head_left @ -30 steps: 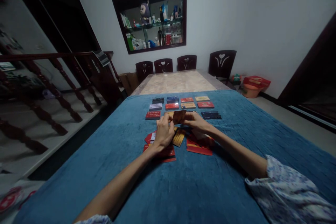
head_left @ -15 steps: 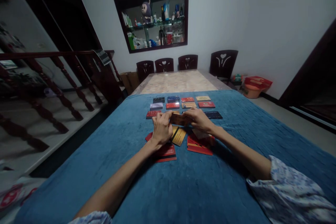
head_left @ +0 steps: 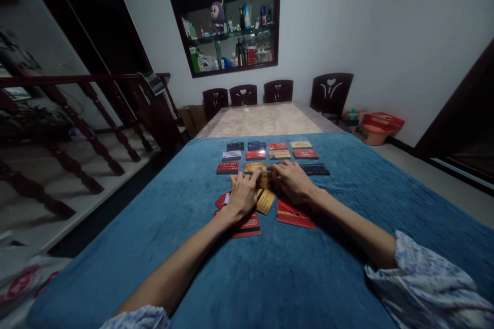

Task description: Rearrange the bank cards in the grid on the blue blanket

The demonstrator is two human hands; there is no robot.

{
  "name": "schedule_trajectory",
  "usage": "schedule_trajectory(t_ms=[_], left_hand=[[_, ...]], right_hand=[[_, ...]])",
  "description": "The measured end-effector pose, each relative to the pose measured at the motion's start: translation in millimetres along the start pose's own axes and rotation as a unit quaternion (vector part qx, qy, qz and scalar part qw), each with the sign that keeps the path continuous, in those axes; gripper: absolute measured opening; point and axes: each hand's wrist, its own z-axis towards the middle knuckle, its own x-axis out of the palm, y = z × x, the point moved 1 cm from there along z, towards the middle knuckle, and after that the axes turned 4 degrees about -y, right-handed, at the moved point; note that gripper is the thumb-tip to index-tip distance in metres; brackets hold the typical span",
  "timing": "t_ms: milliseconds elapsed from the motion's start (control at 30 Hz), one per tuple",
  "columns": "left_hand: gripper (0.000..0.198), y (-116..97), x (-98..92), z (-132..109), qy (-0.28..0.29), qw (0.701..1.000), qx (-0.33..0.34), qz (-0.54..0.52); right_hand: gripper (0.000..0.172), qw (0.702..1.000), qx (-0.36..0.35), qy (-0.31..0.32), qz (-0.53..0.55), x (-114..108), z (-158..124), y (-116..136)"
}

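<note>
Between my two hands a gold card (head_left: 265,180) is tilted just in front of the laid-out rows. My left hand (head_left: 244,193) pinches its left side. The fingertips of my right hand (head_left: 292,180) close on its right side. Under my left wrist lie loose red cards (head_left: 247,225). A yellow card with a dark stripe (head_left: 265,201) rests between the hands, and more red cards (head_left: 295,216) lie below my right hand. Right behind the held card is a gold stack (head_left: 254,166). A red stack (head_left: 227,167) lies left of it, and dark cards (head_left: 317,169) lie to the right.
More card stacks stand in rows farther back, among them a lilac stack (head_left: 231,155) and a red stack (head_left: 306,154). A blue cloth (head_left: 173,205) covers the near table. Chairs (head_left: 278,91) line the far end, and a wooden railing (head_left: 96,123) runs at left.
Both hands have lowered the card and turned it, so its gold face now shows where it looked dark before. A gold stack behind my left fingers has come into view.
</note>
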Motion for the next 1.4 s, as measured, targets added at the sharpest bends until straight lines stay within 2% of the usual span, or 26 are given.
schedule_trajectory(t_ms=[267,467,633,1033,1200,1400], left_hand=[[0.057,0.7,0.4,3.1,-0.01,1.0,-0.011,-0.007],[0.056,2.5,-6.7,7.0,-0.023,0.999,-0.026,-0.019],[0.056,6.5,-10.0,10.5,-0.007,0.999,-0.022,-0.033],[0.05,15.9,-15.0,20.7,0.034,0.999,-0.018,-0.034],[0.047,24.5,-22.2,39.5,0.055,0.998,-0.026,0.008],[0.048,39.3,-24.3,62.9,0.072,0.996,-0.054,0.027]], right_hand=[[0.035,1.0,0.012,0.022,0.009,3.1,2.5,-1.7],[0.044,1.0,-0.001,-0.02,0.009,3.8,3.8,-0.2],[0.047,0.999,-0.009,-0.026,-0.028,-1.1,5.1,1.3],[0.051,0.997,-0.005,0.05,-0.064,-12.4,13.2,5.1],[0.044,0.993,0.006,0.08,-0.084,-21.8,33.0,2.5],[0.034,0.992,0.018,0.113,-0.058,-27.8,59.1,0.6]])
